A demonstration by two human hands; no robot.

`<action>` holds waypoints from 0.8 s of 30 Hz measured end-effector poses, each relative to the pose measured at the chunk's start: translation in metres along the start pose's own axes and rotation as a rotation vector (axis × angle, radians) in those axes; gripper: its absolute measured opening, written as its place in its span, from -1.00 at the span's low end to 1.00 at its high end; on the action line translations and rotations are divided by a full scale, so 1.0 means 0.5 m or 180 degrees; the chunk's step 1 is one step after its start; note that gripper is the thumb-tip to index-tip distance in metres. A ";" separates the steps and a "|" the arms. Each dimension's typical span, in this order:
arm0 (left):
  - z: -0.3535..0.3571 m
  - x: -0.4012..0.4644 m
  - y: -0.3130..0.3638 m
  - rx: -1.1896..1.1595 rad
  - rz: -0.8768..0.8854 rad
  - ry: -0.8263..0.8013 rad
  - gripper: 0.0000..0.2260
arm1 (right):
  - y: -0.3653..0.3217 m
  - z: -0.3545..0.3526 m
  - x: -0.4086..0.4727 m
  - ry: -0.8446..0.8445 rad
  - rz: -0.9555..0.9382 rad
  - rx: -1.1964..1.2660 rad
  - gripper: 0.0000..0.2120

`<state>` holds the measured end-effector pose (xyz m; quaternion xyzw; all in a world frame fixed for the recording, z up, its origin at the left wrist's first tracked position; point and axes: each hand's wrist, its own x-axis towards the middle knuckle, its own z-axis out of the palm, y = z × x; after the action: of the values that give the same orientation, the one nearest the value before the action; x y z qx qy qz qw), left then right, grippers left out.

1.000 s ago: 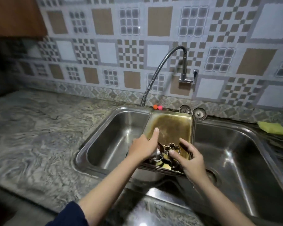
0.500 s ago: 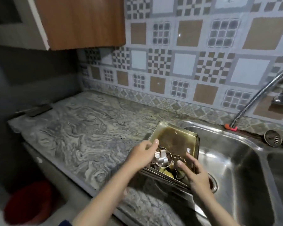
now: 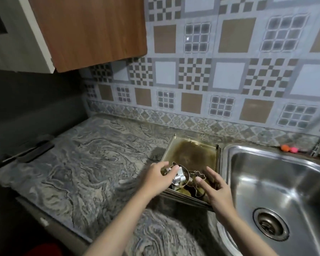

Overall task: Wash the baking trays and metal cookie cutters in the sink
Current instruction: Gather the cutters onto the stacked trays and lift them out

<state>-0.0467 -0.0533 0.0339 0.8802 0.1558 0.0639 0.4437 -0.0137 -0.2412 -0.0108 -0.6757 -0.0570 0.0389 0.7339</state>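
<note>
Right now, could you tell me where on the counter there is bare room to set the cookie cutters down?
The marble counter lies bare left of the stacked baking trays, from the tiled backsplash to the front edge. The sink basin is bare too. It is crowded inside the trays, where the left hand, right hand and cookie cutters meet.

both hands shifted trays (image 3: 190, 156) (with cutters) from sink (image 3: 277, 183) to counter (image 3: 92, 163)
</note>
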 end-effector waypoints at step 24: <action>0.187 0.428 0.030 0.0180 -0.0358 -0.0358 -0.28 | 0.105 -0.066 0.419 0.0481 0.0372 -0.2107 -0.32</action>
<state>0.1819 -0.0622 -0.0155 0.8844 0.1815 -0.0150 0.4297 0.1993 -0.2413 -0.0593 -0.8803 0.0268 0.0101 0.4735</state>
